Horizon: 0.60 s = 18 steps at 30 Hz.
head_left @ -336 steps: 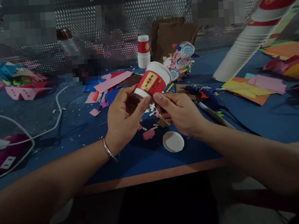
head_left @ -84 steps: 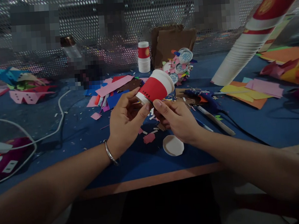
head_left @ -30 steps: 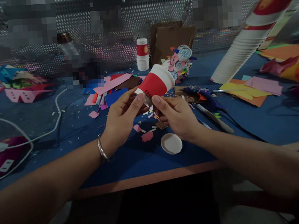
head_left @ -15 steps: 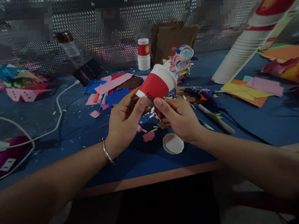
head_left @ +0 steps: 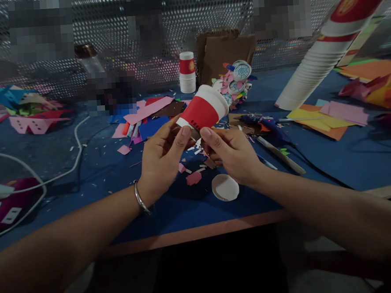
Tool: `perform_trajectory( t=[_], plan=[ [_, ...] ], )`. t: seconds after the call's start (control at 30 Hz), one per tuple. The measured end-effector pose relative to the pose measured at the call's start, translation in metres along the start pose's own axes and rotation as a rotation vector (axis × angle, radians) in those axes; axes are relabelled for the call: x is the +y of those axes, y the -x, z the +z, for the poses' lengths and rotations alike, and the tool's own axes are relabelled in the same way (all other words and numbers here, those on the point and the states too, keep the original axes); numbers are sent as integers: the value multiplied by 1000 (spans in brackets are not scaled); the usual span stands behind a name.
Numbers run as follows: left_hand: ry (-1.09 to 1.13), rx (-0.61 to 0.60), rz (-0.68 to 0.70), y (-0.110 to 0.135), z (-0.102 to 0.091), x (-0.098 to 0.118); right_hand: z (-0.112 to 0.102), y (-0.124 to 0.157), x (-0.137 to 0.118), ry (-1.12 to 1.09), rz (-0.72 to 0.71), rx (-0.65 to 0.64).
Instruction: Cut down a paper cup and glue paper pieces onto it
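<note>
A red and white paper cup [head_left: 202,110] is held tilted above the table, its rimmed end up and to the right. My left hand [head_left: 164,153] grips its lower left end, thumb on the near side. My right hand [head_left: 231,153] pinches the same end from the right, the two thumbs close together. Fingers behind the cup are partly hidden. Beneath my right hand lies a round white paper disc [head_left: 225,187]. Pink paper scraps [head_left: 194,178] and small cuttings are scattered below the cup.
A glue gun [head_left: 273,126] and a cutter-like tool [head_left: 281,155] lie to the right. Stacked paper cups [head_left: 187,72] stand behind; a tall cup stack [head_left: 319,55] leans at right. Coloured paper [head_left: 150,109], a decorated cup piece [head_left: 236,86] and a white cable [head_left: 78,149] lie around.
The view has shifted very slightly. Both hands keep the same hold on the cup, which stays at nearly the same tilt.
</note>
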<state>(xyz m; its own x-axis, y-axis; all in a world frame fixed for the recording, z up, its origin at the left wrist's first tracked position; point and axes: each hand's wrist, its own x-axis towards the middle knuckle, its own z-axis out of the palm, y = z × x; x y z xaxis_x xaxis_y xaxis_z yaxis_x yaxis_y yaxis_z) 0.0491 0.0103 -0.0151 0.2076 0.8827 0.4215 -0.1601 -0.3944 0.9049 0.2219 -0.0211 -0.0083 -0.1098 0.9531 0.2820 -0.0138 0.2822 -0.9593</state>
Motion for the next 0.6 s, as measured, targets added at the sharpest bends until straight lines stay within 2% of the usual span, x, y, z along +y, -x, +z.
perform_trajectory(
  t=[0.3, 0.6],
  plan=[
    [-132, 12, 181, -2, -3, 11, 0, 0, -8, 27, -44, 13],
    [-226, 0, 65, 0, -3, 16, 0, -1, -2, 18, -35, 14]
  ],
)
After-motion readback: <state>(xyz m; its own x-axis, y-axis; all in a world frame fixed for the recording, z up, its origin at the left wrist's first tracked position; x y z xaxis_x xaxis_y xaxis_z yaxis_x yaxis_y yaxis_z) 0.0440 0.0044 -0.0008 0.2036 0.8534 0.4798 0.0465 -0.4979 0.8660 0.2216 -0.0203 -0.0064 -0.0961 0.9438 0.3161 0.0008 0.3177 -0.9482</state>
